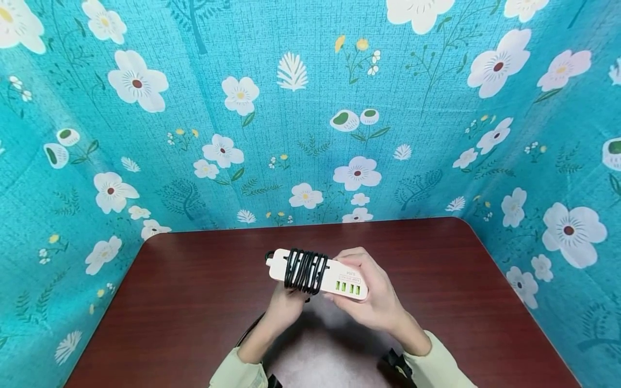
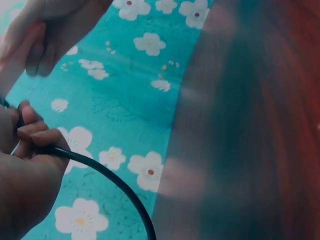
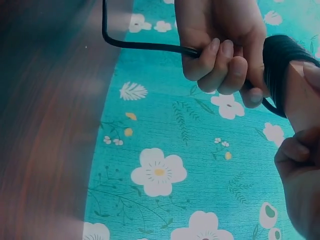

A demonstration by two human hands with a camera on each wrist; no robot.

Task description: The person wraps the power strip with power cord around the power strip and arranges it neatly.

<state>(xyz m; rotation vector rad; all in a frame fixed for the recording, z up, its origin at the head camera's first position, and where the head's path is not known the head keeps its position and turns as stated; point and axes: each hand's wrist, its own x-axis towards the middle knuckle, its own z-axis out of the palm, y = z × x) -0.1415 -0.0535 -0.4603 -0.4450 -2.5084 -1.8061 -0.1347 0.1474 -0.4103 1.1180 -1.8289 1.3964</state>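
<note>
A white power strip (image 1: 331, 276) with a row of green USB ports is held up over the table, slightly tilted. Black cable (image 1: 306, 271) is wound in several turns around its left half. My right hand (image 1: 377, 297) grips the strip's right end, thumb below and fingers over the top. Beneath the wound part is my left hand (image 1: 283, 311), its fingers mostly hidden in the head view. In the right wrist view, the left hand (image 3: 220, 50) has its fingers curled round the loose cable (image 3: 145, 46), just beside the coil (image 3: 282, 70).
A dark red-brown table (image 1: 204, 280) lies under both hands. Blue floral cloth (image 1: 291, 134) hangs behind it and along both sides. The free cable (image 2: 112, 175) curves away from the left hand. A pale glare patch (image 1: 330, 361) shows at the table's near side.
</note>
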